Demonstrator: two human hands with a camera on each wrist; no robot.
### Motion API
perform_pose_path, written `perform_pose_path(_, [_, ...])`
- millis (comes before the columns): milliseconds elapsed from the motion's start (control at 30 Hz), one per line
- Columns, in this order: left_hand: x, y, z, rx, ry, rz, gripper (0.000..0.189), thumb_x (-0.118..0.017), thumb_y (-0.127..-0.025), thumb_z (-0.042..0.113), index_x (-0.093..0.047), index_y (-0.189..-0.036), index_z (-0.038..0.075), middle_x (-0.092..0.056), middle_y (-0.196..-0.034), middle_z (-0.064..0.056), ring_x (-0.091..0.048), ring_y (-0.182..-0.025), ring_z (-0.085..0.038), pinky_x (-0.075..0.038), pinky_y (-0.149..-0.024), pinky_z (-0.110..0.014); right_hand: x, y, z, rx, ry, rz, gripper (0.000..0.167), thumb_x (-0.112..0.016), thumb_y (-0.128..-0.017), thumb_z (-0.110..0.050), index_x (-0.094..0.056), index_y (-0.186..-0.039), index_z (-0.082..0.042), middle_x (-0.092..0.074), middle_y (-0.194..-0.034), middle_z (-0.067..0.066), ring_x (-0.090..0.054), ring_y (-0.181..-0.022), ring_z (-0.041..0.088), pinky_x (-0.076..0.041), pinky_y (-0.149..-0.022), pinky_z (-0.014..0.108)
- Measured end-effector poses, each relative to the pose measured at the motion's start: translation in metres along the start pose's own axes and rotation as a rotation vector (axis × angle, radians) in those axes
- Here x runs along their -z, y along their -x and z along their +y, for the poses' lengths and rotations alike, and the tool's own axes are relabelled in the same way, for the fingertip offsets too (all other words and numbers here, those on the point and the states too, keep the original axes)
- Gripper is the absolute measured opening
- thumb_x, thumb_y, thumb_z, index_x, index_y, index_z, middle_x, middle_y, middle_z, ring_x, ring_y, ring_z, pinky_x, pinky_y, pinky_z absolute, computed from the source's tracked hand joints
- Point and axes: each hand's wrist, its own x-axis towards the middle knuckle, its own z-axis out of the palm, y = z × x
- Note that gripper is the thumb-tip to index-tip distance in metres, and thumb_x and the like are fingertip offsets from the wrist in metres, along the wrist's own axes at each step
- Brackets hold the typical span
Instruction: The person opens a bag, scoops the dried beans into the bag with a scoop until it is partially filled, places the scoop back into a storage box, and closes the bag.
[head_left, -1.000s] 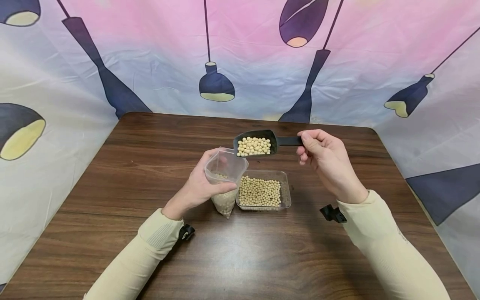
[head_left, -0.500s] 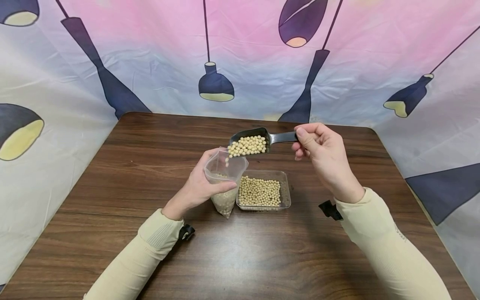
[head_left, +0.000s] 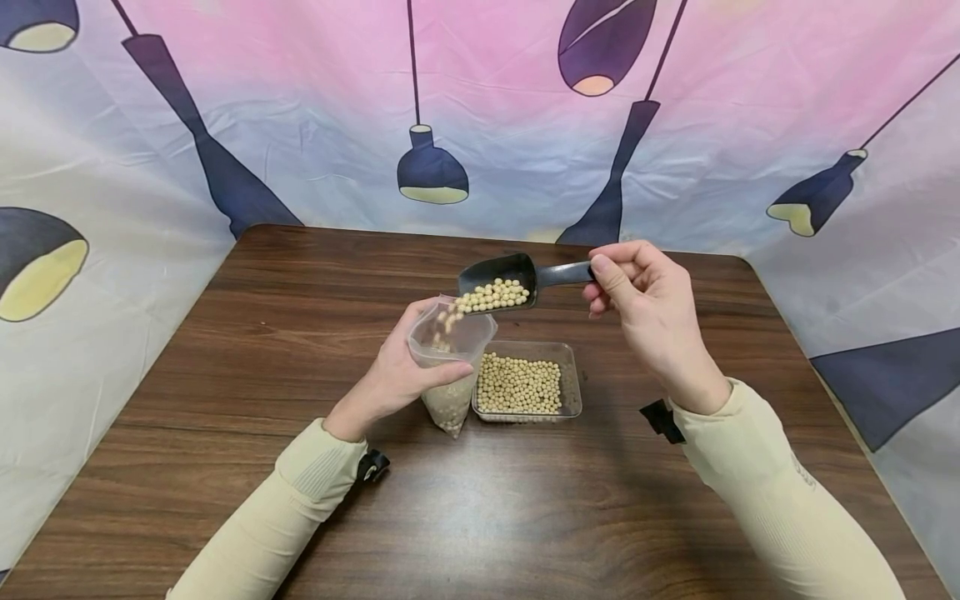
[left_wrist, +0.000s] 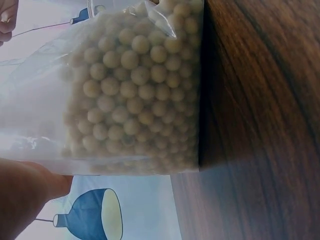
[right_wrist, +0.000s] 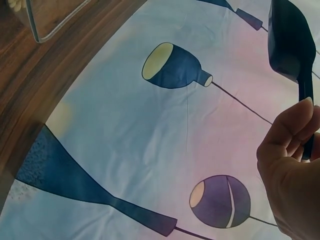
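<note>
My left hand [head_left: 397, 367] grips a clear plastic bag [head_left: 453, 337] round its side, thumb across the front, keeping its mouth wide. Pale round beans fill the lower part of the bag, seen close in the left wrist view as a packed mass of beans [left_wrist: 132, 95]. My right hand [head_left: 648, 312] pinches the handle of a black scoop [head_left: 517, 271] between thumb and fingers. Tilted over the bag's mouth, the scoop lets beans [head_left: 450, 319] fall in a stream from its left lip. More beans [head_left: 495, 295] still lie in it. The right wrist view shows the scoop's underside [right_wrist: 290, 45].
A clear plastic box [head_left: 572, 379] partly filled with the same beans stands just right of the bag. Both are on a dark wooden table [head_left: 300, 283]. Behind the table hangs a cloth [head_left: 510, 167] printed with lamps.
My right hand has moved slightly left and tipped the scoop toward the bag. Beans have begun to pour into it, and fewer lie in the scoop. The left hand stays put.
</note>
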Motion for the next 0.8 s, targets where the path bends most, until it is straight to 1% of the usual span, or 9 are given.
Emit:
perform_pose_path(100, [0.0,0.0,-0.001,-0.003,0.01,0.001,0.077,-0.084,-0.075,0.004,-0.042,-0.138,0.016,-0.051,-0.132,-0.004,-0.052,-0.114,-0.022,-0.049,-0.092,-0.038,0.0,0.001,-0.002,0.026,0.016,0.007,0.022,-0.064,-0.094,-0.009,-0.059,-0.105,0.01,-0.065,-0.072,0.006,-0.063,-0.062,0.01,-0.054,-0.059,0.023])
perform_pose_path(333, [0.0,-0.001,-0.003,-0.007,0.01,0.001,0.075,-0.083,-0.076,0.005,-0.043,-0.137,0.017,-0.052,-0.131,-0.004,-0.052,-0.114,-0.021,-0.048,-0.091,-0.035,-0.002,0.004,-0.005,0.11,0.068,0.008,0.013,-0.064,-0.094,-0.008,-0.063,-0.102,0.001,-0.064,-0.071,0.009,-0.062,-0.062,0.014,-0.054,-0.057,0.025])
perform_pose_path(500, [0.0,-0.001,-0.002,-0.013,0.018,-0.006,0.074,-0.083,-0.076,0.007,-0.043,-0.138,0.017,-0.052,-0.131,-0.005,-0.052,-0.114,-0.022,-0.049,-0.09,-0.035,-0.003,0.01,-0.01,0.182,0.108,-0.004,0.014,-0.065,-0.093,-0.007,-0.063,-0.102,0.003,-0.063,-0.074,0.013,-0.062,-0.065,0.017,-0.053,-0.059,0.025])
perform_pose_path(633, [0.0,-0.001,-0.002,-0.028,0.027,-0.012,0.073,-0.083,-0.077,0.006,-0.044,-0.138,0.016,-0.052,-0.129,-0.007,-0.052,-0.113,-0.023,-0.047,-0.091,-0.033,-0.007,0.016,-0.015,0.248,0.221,0.006,0.015,-0.064,-0.093,-0.006,-0.062,-0.104,0.004,-0.063,-0.078,0.016,-0.062,-0.067,0.019,-0.053,-0.063,0.026])
perform_pose_path(733, [0.001,0.0,-0.002,-0.038,0.017,-0.01,0.073,-0.082,-0.077,0.005,-0.044,-0.138,0.017,-0.051,-0.126,-0.009,-0.053,-0.111,-0.024,-0.047,-0.09,-0.032,-0.009,0.02,-0.018,0.312,0.302,0.015,0.015,-0.064,-0.093,-0.006,-0.063,-0.104,0.004,-0.064,-0.079,0.011,-0.061,-0.067,0.018,-0.052,-0.064,0.025])
perform_pose_path(800, [0.001,0.0,-0.002,-0.038,0.007,-0.008,0.072,-0.082,-0.077,0.005,-0.045,-0.137,0.017,-0.05,-0.123,-0.01,-0.055,-0.109,-0.026,-0.048,-0.087,-0.031,-0.008,0.022,-0.02,0.357,0.337,0.03,0.014,-0.065,-0.092,-0.004,-0.063,-0.104,0.004,-0.064,-0.08,0.007,-0.061,-0.068,0.016,-0.051,-0.063,0.024])
